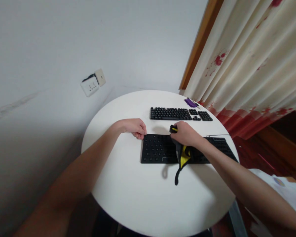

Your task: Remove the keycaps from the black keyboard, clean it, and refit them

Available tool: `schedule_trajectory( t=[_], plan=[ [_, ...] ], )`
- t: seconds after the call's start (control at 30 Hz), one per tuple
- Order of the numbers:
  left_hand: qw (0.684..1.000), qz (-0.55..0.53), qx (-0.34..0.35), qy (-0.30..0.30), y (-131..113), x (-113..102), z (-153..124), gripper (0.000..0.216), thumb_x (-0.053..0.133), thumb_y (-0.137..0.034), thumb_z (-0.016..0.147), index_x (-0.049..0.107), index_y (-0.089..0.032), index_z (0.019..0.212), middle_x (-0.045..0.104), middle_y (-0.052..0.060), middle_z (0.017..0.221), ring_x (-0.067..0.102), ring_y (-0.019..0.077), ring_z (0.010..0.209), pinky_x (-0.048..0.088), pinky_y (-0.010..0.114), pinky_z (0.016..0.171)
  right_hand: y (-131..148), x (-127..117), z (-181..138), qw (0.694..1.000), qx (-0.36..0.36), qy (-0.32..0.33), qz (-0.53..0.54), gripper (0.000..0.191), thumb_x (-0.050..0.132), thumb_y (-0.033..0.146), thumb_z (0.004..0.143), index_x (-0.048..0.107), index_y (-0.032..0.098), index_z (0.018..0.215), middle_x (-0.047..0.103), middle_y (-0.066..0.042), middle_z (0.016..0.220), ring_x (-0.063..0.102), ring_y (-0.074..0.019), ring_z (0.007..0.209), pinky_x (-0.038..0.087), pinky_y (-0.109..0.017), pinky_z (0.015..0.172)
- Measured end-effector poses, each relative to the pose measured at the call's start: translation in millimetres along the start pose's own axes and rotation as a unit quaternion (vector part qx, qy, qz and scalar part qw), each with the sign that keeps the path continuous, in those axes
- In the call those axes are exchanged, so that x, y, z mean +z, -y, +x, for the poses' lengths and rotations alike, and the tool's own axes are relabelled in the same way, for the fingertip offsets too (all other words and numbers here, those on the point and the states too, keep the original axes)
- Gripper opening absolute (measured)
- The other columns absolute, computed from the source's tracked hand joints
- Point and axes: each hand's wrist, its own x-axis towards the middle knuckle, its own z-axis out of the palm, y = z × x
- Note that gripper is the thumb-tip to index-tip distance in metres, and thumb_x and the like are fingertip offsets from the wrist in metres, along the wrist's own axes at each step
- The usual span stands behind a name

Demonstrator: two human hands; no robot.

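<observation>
A black keyboard base point(153, 148), its keycaps off, lies across the white round table. My left hand point(137, 127) is closed at its far left corner, the fingertips pinching the edge there. Over the middle of the base, my right hand point(185, 132) grips a bunched black-and-yellow cloth point(185, 156). One black end of the cloth sticks up by the thumb, and a strap-like tail hangs down past the base's near edge. Part of the base is hidden behind the cloth and my right forearm.
Black keycaps point(171, 114) are laid out in keyboard order behind the base. A purple cloth item point(190, 103) lies at the far right of the table point(128, 197). A thin cable point(218, 134) runs from the base's far edge. Wall sockets point(90, 86) and a curtain point(239, 65) stand beyond.
</observation>
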Motion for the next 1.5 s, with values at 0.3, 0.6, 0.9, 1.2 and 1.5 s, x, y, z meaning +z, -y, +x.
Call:
schedule_trajectory(
  t=[0.3,0.6,0.9,1.2,1.5],
  plan=[
    [1.000,-0.009,-0.009,-0.007,2.7,0.3,0.8,0.017,0.066,-0.023,0.065,0.070,-0.013,0.079,0.074,0.005,0.071,0.067,0.0130,0.064,0.052,0.024,0.063,5.8,18.2,38.4,0.998,-0.022,0.062,0.003,0.026,0.064,0.025,0.076,0.073,0.007,0.093,0.074,-0.017,0.092,0.069,-0.0222,0.080,0.046,-0.024,0.061],
    [1.000,-0.008,-0.002,-0.002,2.3,0.0,0.2,0.017,0.066,-0.022,0.065,0.070,-0.013,0.079,0.074,0.005,0.072,0.067,0.0133,0.065,0.052,0.024,0.063,15.4,8.4,54.4,0.993,-0.032,0.108,-0.042,0.029,0.070,0.029,0.073,0.073,0.007,0.090,0.075,-0.017,0.090,0.071,-0.0249,0.080,0.048,-0.025,0.060],
    [1.000,-0.012,-0.006,-0.012,2.0,1.1,0.9,0.017,0.069,-0.024,0.064,0.070,-0.014,0.078,0.074,0.005,0.072,0.066,0.0139,0.064,0.053,0.027,0.066,-24.8,-14.2,60.3,0.994,0.053,0.006,-0.095,0.037,0.068,0.028,0.075,0.070,0.005,0.105,0.071,-0.023,0.105,0.068,-0.0292,0.095,0.050,-0.031,0.076],
    [1.000,0.005,0.003,-0.004,-0.3,0.7,-1.5,0.016,0.069,-0.027,0.066,0.070,-0.015,0.077,0.074,0.005,0.071,0.066,0.0139,0.065,0.051,0.025,0.063,-43.3,-14.4,29.2,0.985,-0.011,0.170,-0.037,0.022,0.068,0.027,0.073,0.073,0.008,0.081,0.073,-0.010,0.078,0.066,-0.0194,0.068,0.041,-0.025,0.053],
    [1.000,0.003,-0.008,-0.005,-1.4,0.8,-3.5,0.017,0.067,-0.025,0.066,0.070,-0.015,0.079,0.074,0.005,0.073,0.066,0.0149,0.067,0.050,0.026,0.066,-45.3,-9.6,31.3,0.994,0.011,0.070,-0.086,0.028,0.068,0.026,0.075,0.073,0.006,0.094,0.074,-0.020,0.095,0.069,-0.0254,0.083,0.047,-0.028,0.065]
  ],
)
